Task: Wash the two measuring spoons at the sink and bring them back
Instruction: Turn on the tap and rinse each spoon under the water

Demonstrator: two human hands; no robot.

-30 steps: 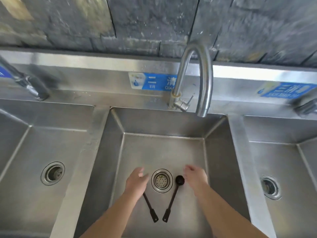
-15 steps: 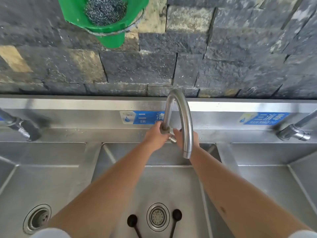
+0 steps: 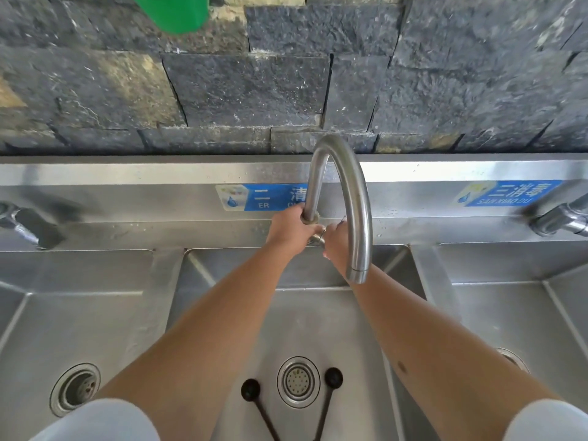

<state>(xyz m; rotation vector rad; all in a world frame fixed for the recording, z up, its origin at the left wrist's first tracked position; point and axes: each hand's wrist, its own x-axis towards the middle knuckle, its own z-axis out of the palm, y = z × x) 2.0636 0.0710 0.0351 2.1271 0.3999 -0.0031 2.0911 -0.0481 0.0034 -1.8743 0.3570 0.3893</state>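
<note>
1. Looking down from head height over a steel sink unit with three basins; the left basin and right basin are cut off at the picture's sides, and a green object on the dark stone wall is cut off at the top, so what it is cannot be told.
2. At far left, a blurred tap is only partly in view.
3. The left hand, arm stretched straight forward over the middle basin, is closed around the base of the curved faucet.
4. Two black measuring spoons lie on the middle basin's floor, well apart from both hands. The left spoon and right spoon have their bowls on either side of the drain; their handles run down towards each other and are cut off by the bottom edge.
5. The right hand reaches to the small lever at the faucet's base. Its fingers are partly hidden behind the spout, so whether it grips the lever cannot be told.
6. White sleeves show at both lower corners.
7. Open basin floor lies between the forearms, under the spout's mouth.
8. At far right, another tap is cut off by the edge.
</note>
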